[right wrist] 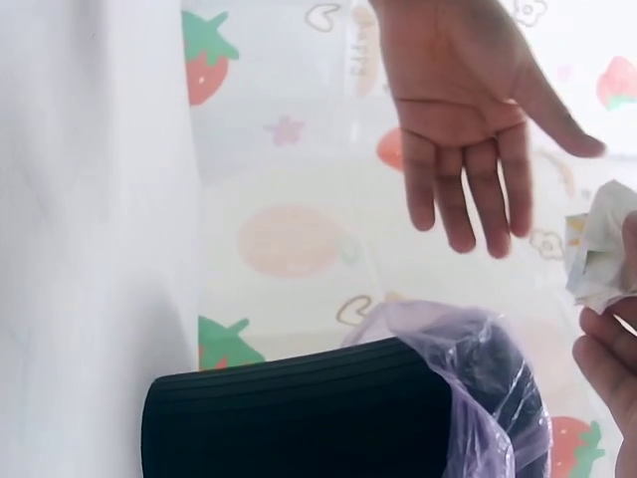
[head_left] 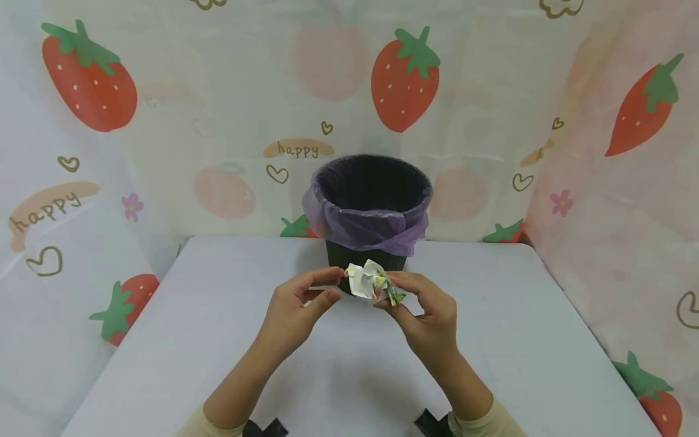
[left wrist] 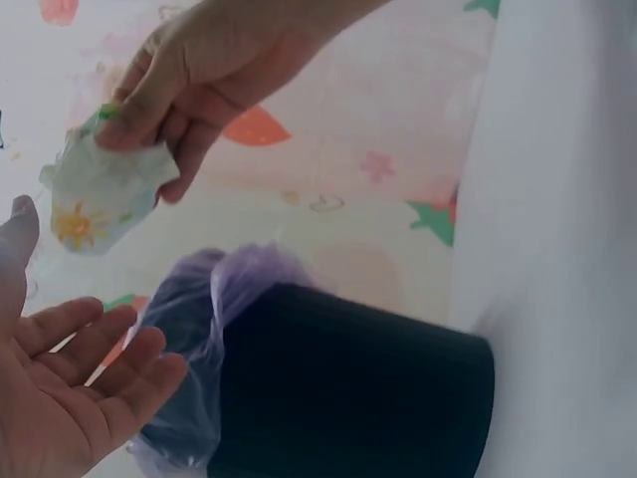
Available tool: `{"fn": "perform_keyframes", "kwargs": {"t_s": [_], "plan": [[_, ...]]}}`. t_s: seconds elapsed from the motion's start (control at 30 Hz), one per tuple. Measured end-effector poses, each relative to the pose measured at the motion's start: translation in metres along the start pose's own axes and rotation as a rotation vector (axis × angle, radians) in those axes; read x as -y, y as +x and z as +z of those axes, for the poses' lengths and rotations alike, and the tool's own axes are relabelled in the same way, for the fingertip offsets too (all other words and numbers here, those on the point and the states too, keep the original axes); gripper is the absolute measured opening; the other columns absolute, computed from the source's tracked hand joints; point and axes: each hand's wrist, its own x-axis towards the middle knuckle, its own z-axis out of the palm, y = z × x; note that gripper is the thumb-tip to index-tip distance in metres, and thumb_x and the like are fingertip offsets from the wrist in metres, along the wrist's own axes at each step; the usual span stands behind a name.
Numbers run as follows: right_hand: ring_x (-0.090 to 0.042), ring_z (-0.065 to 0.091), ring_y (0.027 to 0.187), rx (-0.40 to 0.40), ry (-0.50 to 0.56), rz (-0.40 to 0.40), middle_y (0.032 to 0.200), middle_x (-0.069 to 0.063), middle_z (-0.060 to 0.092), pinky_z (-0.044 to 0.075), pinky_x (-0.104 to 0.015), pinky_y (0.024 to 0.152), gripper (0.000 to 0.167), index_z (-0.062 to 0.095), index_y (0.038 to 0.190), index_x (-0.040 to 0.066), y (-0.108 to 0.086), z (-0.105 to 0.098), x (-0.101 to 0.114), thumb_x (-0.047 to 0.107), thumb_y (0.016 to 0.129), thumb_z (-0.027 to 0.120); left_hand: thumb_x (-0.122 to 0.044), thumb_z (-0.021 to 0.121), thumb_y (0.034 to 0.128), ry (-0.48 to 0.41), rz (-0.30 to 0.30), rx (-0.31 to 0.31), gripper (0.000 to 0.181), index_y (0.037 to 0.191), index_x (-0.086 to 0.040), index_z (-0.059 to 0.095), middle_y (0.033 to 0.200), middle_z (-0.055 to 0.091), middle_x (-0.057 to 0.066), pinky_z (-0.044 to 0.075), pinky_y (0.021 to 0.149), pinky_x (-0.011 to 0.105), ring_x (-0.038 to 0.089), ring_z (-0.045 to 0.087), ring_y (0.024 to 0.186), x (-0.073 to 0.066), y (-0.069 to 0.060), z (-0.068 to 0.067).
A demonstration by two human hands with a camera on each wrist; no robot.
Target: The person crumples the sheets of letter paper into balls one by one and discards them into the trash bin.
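A crumpled piece of paper (head_left: pixel 373 281), white with green and yellow print, is pinched between the thumb and fingers of my right hand (head_left: pixel 431 309). My left hand (head_left: pixel 295 306) is beside it with fingers extended, holding nothing. In the right wrist view a gap shows between the left hand (right wrist: pixel 463 119) and the paper (right wrist: pixel 605 244). A yellow sun-like mark shows on the paper (left wrist: pixel 105 189) in the left wrist view. Behind both hands stands a black trash bin (head_left: pixel 366 258), lined with a purple plastic bag (head_left: pixel 371 227) folded over its rim.
The bin stands upright near the far edge of the white table (head_left: pixel 218 340). A printed cloth (head_left: pixel 235 91) with strawberries and hearts surrounds the table at the back and sides.
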Motion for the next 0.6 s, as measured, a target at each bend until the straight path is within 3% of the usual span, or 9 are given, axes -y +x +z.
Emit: {"fn": "perform_keyframes", "kwargs": {"t_s": [0.37, 0.6], "plan": [[-0.017, 0.070, 0.103, -0.002, -0.027, 0.056, 0.105, -0.016, 0.074, 0.057, -0.024, 0.094, 0.047, 0.074, 0.110, -0.003, 0.004, -0.006, -0.002, -0.018, 0.067, 0.086, -0.023, 0.078, 0.0926, 0.016, 0.082, -0.095, 0.042, 0.131, -0.010, 0.068, 0.130, 0.069, 0.002, 0.058, 0.094, 0.027, 0.022, 0.070, 0.114, 0.003, 0.042, -0.034], [-0.014, 0.069, 0.101, 0.008, -0.012, 0.086, 0.103, -0.017, 0.073, 0.058, -0.026, 0.094, 0.048, 0.073, 0.110, -0.004, 0.007, -0.009, -0.004, -0.020, 0.066, 0.084, -0.029, 0.079, 0.0917, 0.072, 0.067, -0.134, 0.058, 0.140, -0.004, 0.059, 0.140, 0.061, 0.012, 0.057, 0.099, 0.035, 0.027, 0.065, 0.123, 0.003, 0.072, -0.050]]}}
